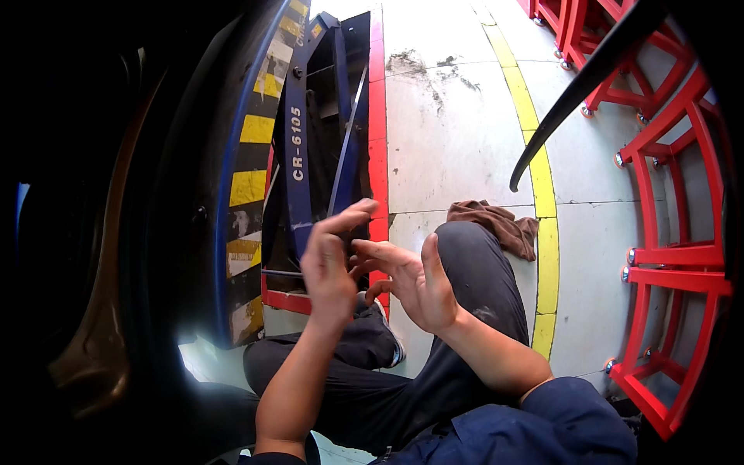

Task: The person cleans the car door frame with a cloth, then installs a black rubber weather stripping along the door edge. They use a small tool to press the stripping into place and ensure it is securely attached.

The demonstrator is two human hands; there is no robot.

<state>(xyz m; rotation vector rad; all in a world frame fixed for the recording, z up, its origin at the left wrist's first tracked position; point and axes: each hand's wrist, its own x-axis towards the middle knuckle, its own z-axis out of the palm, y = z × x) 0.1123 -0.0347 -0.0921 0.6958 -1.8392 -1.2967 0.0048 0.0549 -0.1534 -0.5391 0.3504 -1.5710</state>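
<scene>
Both of my hands are raised in front of me, close together above my bent legs. My left hand (328,275) is upright with its fingers stretched up and to the right, slightly smeared by motion. Beside it, my right hand (422,291) has its thumb pointing up and its fingers spread toward the left hand. I see nothing held in either one. The fingertips of the right overlap the edge of the left in the picture; whether they touch I cannot tell. Behind the hands is the blue arm of a vehicle lift (297,205).
At left, a raised platform edge has yellow and black stripes (248,188). A red border (377,116) runs along the lift pit. A brown cloth (511,230) lies beyond my right knee. Red metal frames (674,256) stand at right; a black curved rod (573,94) hangs at upper right.
</scene>
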